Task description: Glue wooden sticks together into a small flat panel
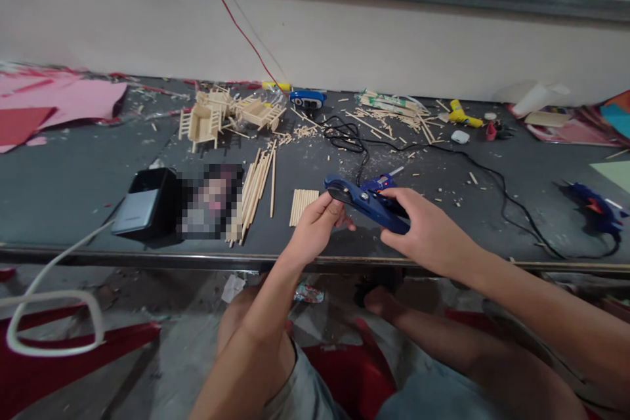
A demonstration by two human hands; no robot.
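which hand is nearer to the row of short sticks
Left. In view, the left hand overlaps the right edge of the short sticks; the right hand is farther right, around the cutter.

Pale blue shorts (428,394); dark footwear (365,289), apparently.

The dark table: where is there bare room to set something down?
The widest bare patch on the dark table lies left, between red paper and black box. Another lies right, between cable and rightmost glue gun. The back middle is crowded with stick furniture and wood scraps.
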